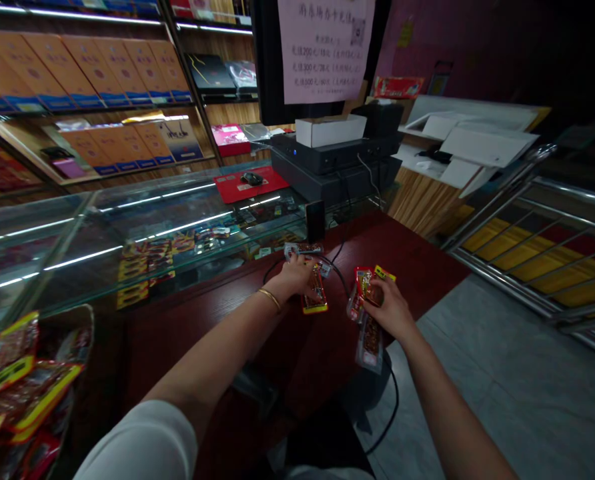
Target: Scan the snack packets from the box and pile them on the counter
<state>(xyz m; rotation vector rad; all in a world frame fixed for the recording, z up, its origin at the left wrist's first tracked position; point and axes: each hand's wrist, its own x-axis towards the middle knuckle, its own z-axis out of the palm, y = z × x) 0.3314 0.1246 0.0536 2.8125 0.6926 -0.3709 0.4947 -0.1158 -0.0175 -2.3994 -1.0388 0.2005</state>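
Observation:
On the dark red tabletop (287, 340), my left hand (295, 277) has its fingers and thumb around a red-and-yellow snack packet (317, 297). A grey-white packet (302, 248) lies just beyond those fingers. To the right, my right hand (392, 310) is closed on another red-and-yellow snack packet (364, 279), its fingertips partly covering it. Beneath and beside that hand are more packets, among them a clear one with brown contents (370, 343) near the table's edge. A gold bangle (270, 299) circles my left wrist.
A box (90, 347) of similar packets stands at the left. Behind the table runs a glass display counter (102, 247) with a red mat (250, 185) and a monitor (267, 67). A black cable (337, 270) crosses the tabletop. Metal railing (537, 180) stands at right.

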